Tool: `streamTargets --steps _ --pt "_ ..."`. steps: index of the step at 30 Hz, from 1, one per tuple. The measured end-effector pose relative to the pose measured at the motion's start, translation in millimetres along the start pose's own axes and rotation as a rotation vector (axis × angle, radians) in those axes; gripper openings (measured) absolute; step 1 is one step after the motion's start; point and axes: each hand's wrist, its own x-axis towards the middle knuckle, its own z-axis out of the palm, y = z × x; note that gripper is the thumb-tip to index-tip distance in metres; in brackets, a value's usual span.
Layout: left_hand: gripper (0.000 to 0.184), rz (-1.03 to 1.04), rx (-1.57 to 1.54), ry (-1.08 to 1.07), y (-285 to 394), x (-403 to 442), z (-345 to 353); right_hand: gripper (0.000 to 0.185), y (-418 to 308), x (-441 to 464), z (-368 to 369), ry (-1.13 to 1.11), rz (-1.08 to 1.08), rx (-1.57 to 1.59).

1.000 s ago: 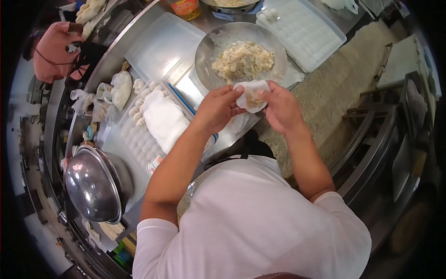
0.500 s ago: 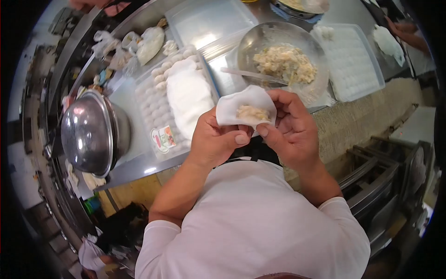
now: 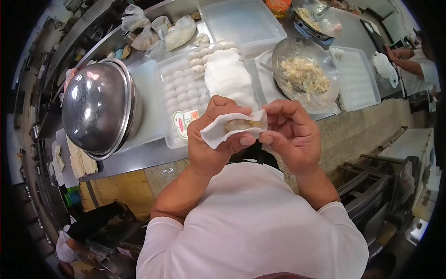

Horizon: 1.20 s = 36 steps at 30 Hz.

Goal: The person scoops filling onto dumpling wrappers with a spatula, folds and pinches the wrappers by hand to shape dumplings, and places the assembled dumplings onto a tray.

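Left hand (image 3: 206, 149) cradles a white wrapper (image 3: 215, 133), thumb on its near edge; right hand (image 3: 299, 139) pinches its right end. Wrapper's part-folded, open on top, filling (image 3: 242, 124) showing, held before the torso. Beyond: tray (image 3: 175, 145) with a white slab (image 3: 227, 76), can't tell what it is. Right of that, metal bowl (image 3: 299, 48) with a heap of mix (image 3: 304, 74). Farther right, another person (image 3: 420, 65).

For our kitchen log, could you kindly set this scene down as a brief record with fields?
Left grip: closed on wrapper
Right grip: thumb and fingers at wrapper's right end
Wrapper: curved up around filling, unsealed
Metal bowl: loose mixture, utensil leaning inside
Tray: white rounds beside a white sheet
Left of tray: domed metal vessel
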Motion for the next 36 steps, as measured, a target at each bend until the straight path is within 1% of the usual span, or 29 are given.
streamTargets --steps 1,3,4,6,7,9,10,12,13,14,15,16,17,19,20,21,22,23,24,25,27,28,30,32,33,34,35,36 --pt "0.042 -0.04 -0.034 0.028 1.8 -5.7 -7.1 0.056 3.9 -0.9 4.2 -0.005 -0.001 -0.007" --pt "0.041 -0.025 -0.057 0.017 3.6 -15.2 -21.7 0.054 8.1 0.0 14.2 -0.078 -0.093 -0.248" --pt "0.04 -0.016 -0.077 0.007 5.3 -19.3 -27.9 0.054 9.5 1.1 26.4 -0.082 -0.091 -0.253" --pt "0.039 -0.032 -0.137 0.033 13.3 -27.8 -37.6 0.044 12.3 5.7 58.7 0.085 -0.055 0.139" --pt "0.038 -0.051 -0.193 0.054 17.4 -31.8 -41.7 0.044 13.7 7.0 66.4 0.077 -0.048 0.138" --pt "0.037 -0.057 -0.202 0.073 24.0 -37.4 -50.3 0.033 17.3 9.6 79.0 0.068 0.003 0.17" --pt "0.037 -0.068 -0.209 0.082 26.6 -39.6 -54.7 0.033 20.6 9.4 81.2 0.062 0.008 0.168" --pt "0.036 -0.081 -0.219 0.094 28.8 -45.1 -62.6 0.023 29.7 6.5 78.3 0.03 0.07 0.031" --pt "0.036 -0.096 -0.226 0.099 28.9 -48.7 -66.8 0.023 34.5 7.6 78.3 0.026 0.076 0.029" --pt "0.036 -0.095 -0.229 0.106 27.6 -52.1 -71.9 0.022 39.4 10.3 78.1 -0.008 -0.042 -0.148" --pt "0.036 -0.035 -0.134 0.093 25.4 -55.1 -77.3 0.02 42.4 12.0 79.8 -0.044 -0.161 -0.324" --pt "0.035 0.023 -0.039 0.081 25.3 -57.2 -81.7 0.02 43.3 12.4 85.1 -0.05 -0.155 -0.324" --pt "0.035 0.026 -0.041 0.09 28.1 -57.8 -85.7 0.019 43.4 13.4 92.1 -0.022 -0.143 -0.267" --pt "0.037 0.181 0.301 0.021 38.2 -57.1 -90.8 0.019 37.3 14.2 102.4 0.0 -0.126 -0.211" --pt "0.037 0.181 0.299 0.027 44.1 -58.8 -89.8 0.019 30.3 13.6 107.0 -0.006 -0.024 -0.179" --pt "0.039 0.108 0.237 0.078 50.5 -61.9 -87.2 0.02 27.0 12.5 110.1 -0.011 0.078 -0.147" --pt "0.041 0.037 0.174 0.128 53.8 -64.4 -86.3 0.02 27.4 13.7 110.6 -0.015 0.08 -0.149" --pt "0.041 0.04 0.172 0.133 51.0 -65.4 -89.7 0.02 28.1 17.1 110.2 -0.077 -0.054 -0.321" --pt "0.041 0.147 0.192 0.097 46.2 -65.6 -95.5 0.02 29.0 19.5 110.9 -0.139 -0.192 -0.492" --pt "0.042 0.254 0.212 0.062 45.4 -65.5 -99.4 0.02 28.8 19.4 115.9 -0.145 -0.191 -0.493" --pt "0.038 0.232 0.241 0.053 51.7 -67.1 -100.9 0.019 25.6 18.8 127.6 -0.017 -0.182 -0.393" --pt "0.037 0.204 0.261 0.03 53.7 -67.5 -101.2 0.019 24.0 20.3 126.8 -0.022 -0.182 -0.394" --pt "0.036 0.179 0.279 0.008 58.0 -69.9 -98.2 0.019 20.7 22.7 122.4 -0.187 -0.34 -0.667" --pt "0.035 0.014 -0.125 0.169 61.5 -74.9 -89.5 0.021 18.7 22.0 124.5 -0.193 -0.345 -0.692" --pt "0.035 0.016 -0.127 0.171 60.8 -75.3 -91.9 0.022 18.2 21.4 125.4 -0.197 -0.349 -0.715" --pt "0.035 0.065 0.025 0.11 59.6 -75.0 -96.9 0.022 18.7 19.7 128.3 -0.201 -0.348 -0.716" --pt "0.035 0.112 0.176 0.049 59.1 -75.1 -100.7 0.023 19.9 16.8 133.2 -0.134 -0.276 -0.619" --pt "0.035 0.114 0.174 0.053 60.5 -75.7 -102.6 0.024 20.6 14.5 136.2 -0.068 -0.203 -0.522"
